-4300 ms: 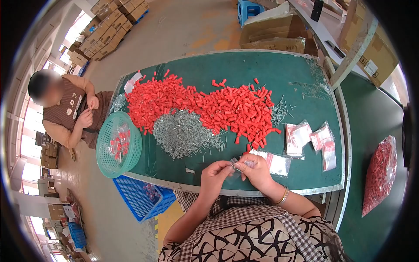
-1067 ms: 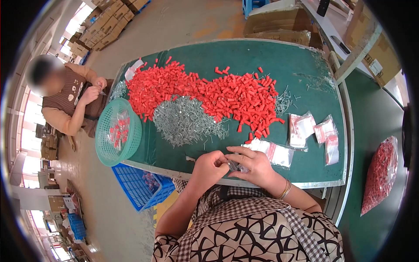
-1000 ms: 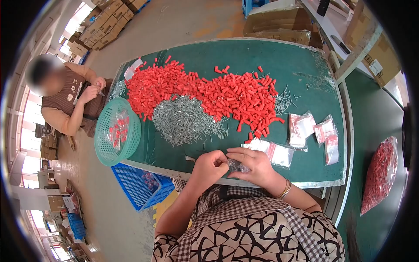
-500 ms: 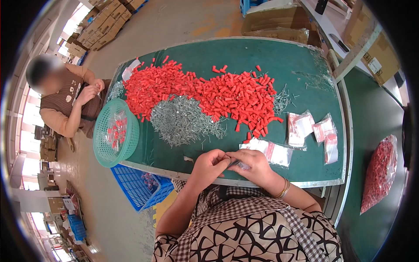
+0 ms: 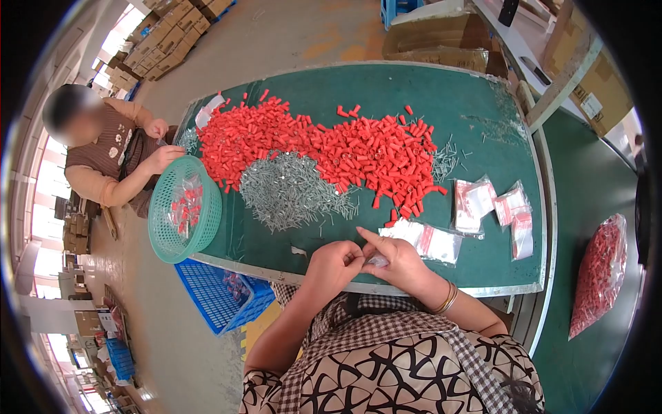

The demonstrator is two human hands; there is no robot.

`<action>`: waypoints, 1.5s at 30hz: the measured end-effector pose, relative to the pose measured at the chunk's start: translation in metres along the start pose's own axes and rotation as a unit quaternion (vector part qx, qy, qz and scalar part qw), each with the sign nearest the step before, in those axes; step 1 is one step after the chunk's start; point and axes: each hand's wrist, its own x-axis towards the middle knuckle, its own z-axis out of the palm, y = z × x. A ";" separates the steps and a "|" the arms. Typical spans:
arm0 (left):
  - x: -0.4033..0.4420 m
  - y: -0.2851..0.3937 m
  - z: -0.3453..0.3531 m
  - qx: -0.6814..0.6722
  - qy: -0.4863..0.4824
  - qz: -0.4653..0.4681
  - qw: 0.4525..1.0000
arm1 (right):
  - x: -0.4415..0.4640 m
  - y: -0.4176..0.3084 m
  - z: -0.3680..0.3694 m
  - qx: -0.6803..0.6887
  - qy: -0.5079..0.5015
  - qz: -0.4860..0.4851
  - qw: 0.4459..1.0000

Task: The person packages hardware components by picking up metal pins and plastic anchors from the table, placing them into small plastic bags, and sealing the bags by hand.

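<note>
A small clear plastic bag (image 5: 377, 260) is between my two hands at the table's near edge, mostly covered by fingers. My left hand (image 5: 334, 268) is closed in a pinch at the bag's left side. With its thumb and lower fingers my right hand (image 5: 403, 265) grips the bag, while its index finger points up and away. Just beyond the hands lie flat clear bags with red and white print (image 5: 431, 243). Farther back are a heap of grey metal screws or nails (image 5: 293, 193) and a large pile of red plastic caps (image 5: 372, 155).
A green mesh basket (image 5: 161, 210) with filled bags stands at the table's left edge, above a blue crate (image 5: 207, 293). More bags (image 5: 514, 214) lie right. A large bag of red pieces (image 5: 600, 272) rests on the side surface. A co-worker (image 5: 103, 152) sits at left.
My right index finger has lifted away from the bag and straightened; my hands have shifted slightly. The co-worker's hands have moved apart, one reaching toward the table.
</note>
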 end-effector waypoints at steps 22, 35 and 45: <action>-0.003 0.000 0.027 -0.067 0.185 0.040 0.980 | 0.001 -0.008 0.007 0.084 0.100 0.167 0.977; -0.003 -0.005 0.028 -0.182 0.153 0.029 0.971 | 0.005 -0.018 0.000 0.209 0.058 0.290 0.932; -0.004 -0.006 0.028 -0.241 0.137 0.004 0.961 | -0.001 -0.006 0.008 0.050 0.132 0.137 0.981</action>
